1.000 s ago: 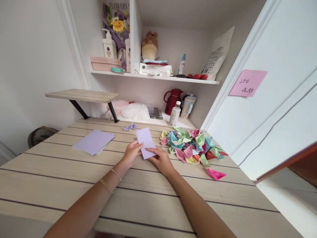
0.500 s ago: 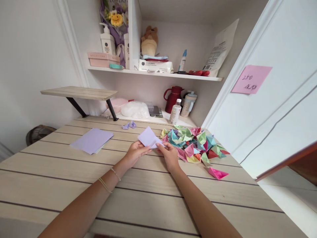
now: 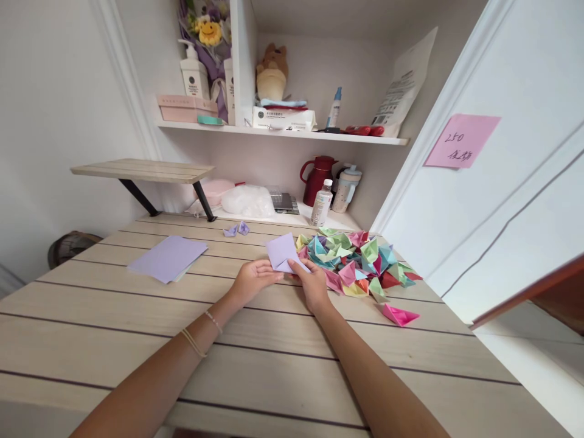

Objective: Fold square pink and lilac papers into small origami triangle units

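A folded sheet of light purple paper (image 3: 280, 248) is held just above the table, with a slanted fold at its lower edge. My right hand (image 3: 312, 285) pinches its lower right corner, thumb on top and fingers underneath. Beside the paper's lower left edge, my left hand (image 3: 253, 281) has its fingers stretched out and the thumb apart. Its fingertips meet or nearly meet the paper. Two small purple folded pieces (image 3: 236, 229) lie behind my left hand. To the right of the paper is a heap of colourful folded paper boats (image 3: 351, 261).
A stack of purple sheets (image 3: 168, 258) lies on the slatted table (image 3: 274, 371) at left. One pink paper boat (image 3: 399, 315) sits apart at right. Behind stand a small raised shelf (image 3: 143, 171), a clear bottle (image 3: 322, 204), a red jug (image 3: 319, 179) and a cup (image 3: 347, 190).
The purple paper has turned and shifted slightly right in my right hand. My left thumb has come off the paper, and its fingers have straightened. The view has shifted slightly.
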The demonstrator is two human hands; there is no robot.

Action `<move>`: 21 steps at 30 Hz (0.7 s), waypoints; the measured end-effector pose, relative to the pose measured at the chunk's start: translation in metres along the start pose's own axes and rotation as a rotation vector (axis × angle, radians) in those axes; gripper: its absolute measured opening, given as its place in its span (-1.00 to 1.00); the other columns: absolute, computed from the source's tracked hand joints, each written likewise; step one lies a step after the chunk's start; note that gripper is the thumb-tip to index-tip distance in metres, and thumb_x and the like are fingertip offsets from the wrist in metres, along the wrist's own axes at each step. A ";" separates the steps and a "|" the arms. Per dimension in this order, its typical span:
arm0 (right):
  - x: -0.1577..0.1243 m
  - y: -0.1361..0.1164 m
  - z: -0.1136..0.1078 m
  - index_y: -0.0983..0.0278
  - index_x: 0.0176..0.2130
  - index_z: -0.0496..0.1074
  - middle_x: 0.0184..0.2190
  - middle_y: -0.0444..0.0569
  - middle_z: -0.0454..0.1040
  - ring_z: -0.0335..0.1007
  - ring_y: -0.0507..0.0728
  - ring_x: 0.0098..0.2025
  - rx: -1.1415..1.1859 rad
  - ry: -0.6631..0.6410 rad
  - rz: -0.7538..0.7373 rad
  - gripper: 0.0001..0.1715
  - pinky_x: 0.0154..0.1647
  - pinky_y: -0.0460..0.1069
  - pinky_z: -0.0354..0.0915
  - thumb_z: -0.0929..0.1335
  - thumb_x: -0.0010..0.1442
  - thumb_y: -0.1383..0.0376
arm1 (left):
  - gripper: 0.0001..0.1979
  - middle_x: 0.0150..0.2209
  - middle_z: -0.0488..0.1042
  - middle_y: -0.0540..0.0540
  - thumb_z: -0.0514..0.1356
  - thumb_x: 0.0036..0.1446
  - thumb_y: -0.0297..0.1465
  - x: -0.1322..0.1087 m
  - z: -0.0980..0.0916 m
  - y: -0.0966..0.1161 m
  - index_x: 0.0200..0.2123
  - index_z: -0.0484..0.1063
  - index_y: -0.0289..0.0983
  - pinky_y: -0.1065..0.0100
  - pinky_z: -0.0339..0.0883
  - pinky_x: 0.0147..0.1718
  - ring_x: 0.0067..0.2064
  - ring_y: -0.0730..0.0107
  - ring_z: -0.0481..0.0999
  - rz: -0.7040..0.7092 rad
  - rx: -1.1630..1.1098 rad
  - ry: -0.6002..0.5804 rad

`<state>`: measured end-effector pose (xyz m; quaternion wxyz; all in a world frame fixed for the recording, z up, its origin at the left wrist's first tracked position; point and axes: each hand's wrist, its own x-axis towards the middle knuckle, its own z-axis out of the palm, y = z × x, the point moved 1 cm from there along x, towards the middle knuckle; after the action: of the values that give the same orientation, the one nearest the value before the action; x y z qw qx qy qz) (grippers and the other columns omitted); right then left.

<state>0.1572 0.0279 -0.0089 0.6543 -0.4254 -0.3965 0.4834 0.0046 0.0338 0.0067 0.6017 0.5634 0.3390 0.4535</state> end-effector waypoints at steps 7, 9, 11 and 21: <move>0.000 -0.002 0.002 0.31 -0.38 0.49 -0.39 -0.07 0.50 0.39 0.05 -0.41 0.090 -0.071 0.019 -0.67 -0.36 -0.05 0.34 0.46 -0.21 0.18 | -0.66 -0.42 0.55 -0.20 0.34 -0.24 -0.33 0.001 -0.002 -0.001 -0.37 0.43 -0.41 0.26 0.39 -0.20 -0.31 0.26 0.54 -0.029 0.000 0.074; 0.000 -0.001 0.001 0.30 -0.36 0.49 -0.36 -0.07 0.51 0.41 0.07 -0.35 0.114 -0.105 0.029 -0.67 -0.30 -0.03 0.34 0.46 -0.20 0.19 | -0.65 -0.44 0.55 -0.19 0.35 -0.26 -0.33 0.002 -0.002 -0.001 -0.37 0.43 -0.42 0.24 0.38 -0.20 -0.32 0.25 0.54 -0.028 -0.015 0.093; 0.001 0.000 0.000 0.29 -0.35 0.49 -0.34 -0.06 0.51 0.41 0.08 -0.32 0.129 -0.124 0.035 -0.67 -0.23 -0.01 0.34 0.46 -0.19 0.21 | -0.65 -0.42 0.55 -0.20 0.35 -0.26 -0.34 0.002 -0.002 0.000 -0.37 0.43 -0.42 0.23 0.38 -0.19 -0.31 0.24 0.54 -0.035 -0.019 0.103; 0.002 0.004 -0.002 0.30 -0.35 0.49 -0.36 -0.05 0.52 0.41 0.09 -0.33 0.105 -0.116 0.019 -0.68 -0.20 0.00 0.30 0.46 -0.18 0.23 | -0.64 -0.38 0.55 -0.24 0.33 -0.20 -0.33 0.000 -0.002 0.000 -0.31 0.44 -0.43 0.29 0.40 -0.21 -0.29 0.24 0.54 -0.075 -0.004 0.100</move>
<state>0.1586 0.0303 -0.0127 0.6471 -0.3652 -0.4038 0.5337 0.0024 0.0346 0.0060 0.6015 0.5257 0.3886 0.4592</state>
